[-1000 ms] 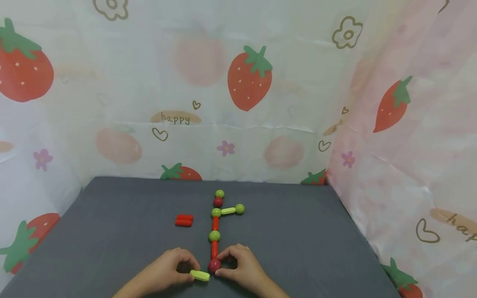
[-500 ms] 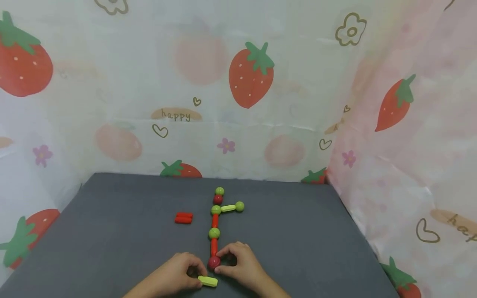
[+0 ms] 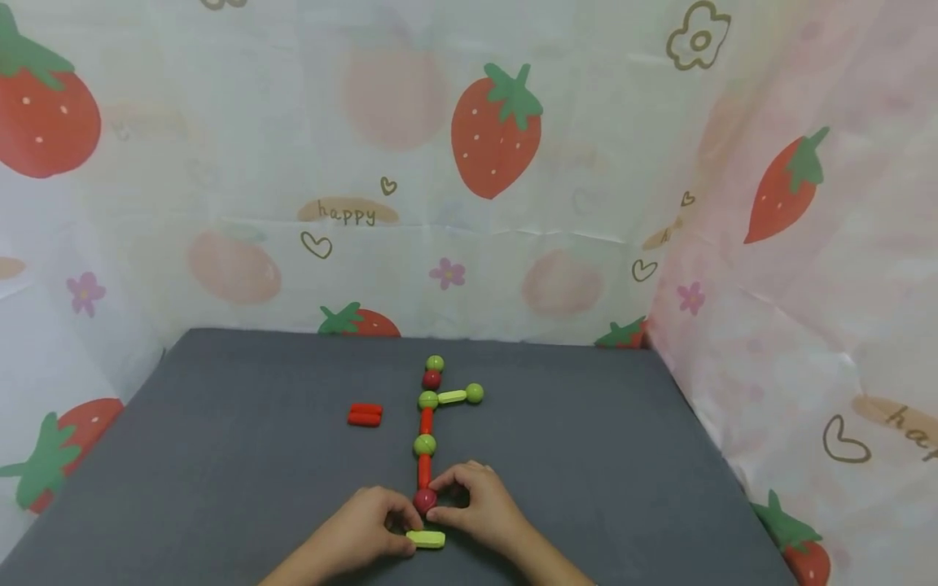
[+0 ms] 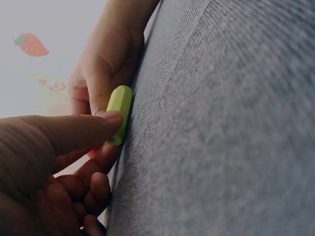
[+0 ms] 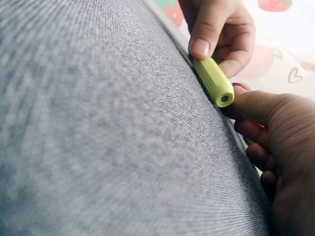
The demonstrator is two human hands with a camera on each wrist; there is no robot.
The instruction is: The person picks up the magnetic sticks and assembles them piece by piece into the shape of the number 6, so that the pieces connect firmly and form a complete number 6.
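Low in the head view, my left hand (image 3: 370, 525) pinches a yellow-green magnetic rod (image 3: 428, 540) near its left end, between thumb and fingers. The rod lies crosswise just in front of a dark red ball (image 3: 424, 501). My right hand (image 3: 484, 509) holds that ball from the right with thumb and index finger. From the ball a line of pieces runs away from me: a red rod (image 3: 425, 470), a green ball (image 3: 424, 444), another red rod (image 3: 427, 421) and a second green ball (image 3: 428, 400). A small metallic dot shows in the rod's end (image 5: 225, 99) in the right wrist view.
From the upper green ball a pale yellow-green rod (image 3: 452, 396) leads right to another green ball (image 3: 475, 393). Beyond it sit a dark red ball (image 3: 431, 380) and a green ball (image 3: 436, 364). Two red rods (image 3: 365, 414) lie side by side at left on the grey cloth (image 3: 586, 439).
My left hand has moved right with the yellow-green rod, which now sits below the dark red ball and lies more level. My right hand keeps its hold. The head view has tilted slightly down.
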